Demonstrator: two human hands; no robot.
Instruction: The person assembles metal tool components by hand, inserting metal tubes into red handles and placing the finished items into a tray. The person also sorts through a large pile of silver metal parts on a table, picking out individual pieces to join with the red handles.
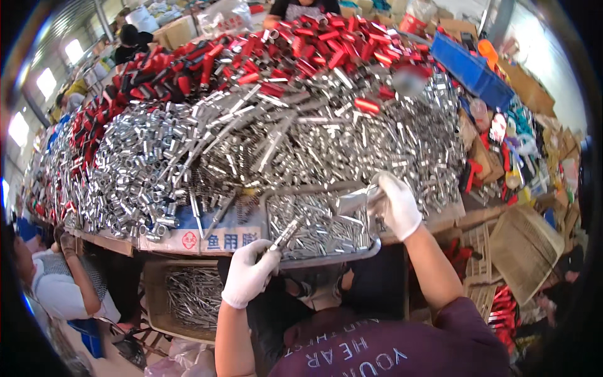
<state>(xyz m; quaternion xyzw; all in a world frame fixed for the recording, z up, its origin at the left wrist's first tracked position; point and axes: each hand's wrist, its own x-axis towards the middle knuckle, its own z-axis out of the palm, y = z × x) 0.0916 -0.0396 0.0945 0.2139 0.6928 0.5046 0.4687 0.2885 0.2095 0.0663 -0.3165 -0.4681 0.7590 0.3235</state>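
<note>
My left hand (250,274), in a white glove, is closed around a slim silver metal rod with a ribbed or threaded surface (288,233), which points up and away over the near left corner of a grey tray (333,260). Small silver metal pins (314,217) fill the tray. Above its far right corner, my right hand (398,206), also gloved, grips a broad, shiny silver metal piece (352,200); its exact kind cannot be made out. My fingers partly cover both held pieces.
Beyond the tray rises a wide heap of silver metal parts (308,147), with red-coated tubes (333,47) at the back. A blue bin (472,72) stands far right. Below the table edge sits a tan crate of rods (157,298). Another person (63,283) works at left.
</note>
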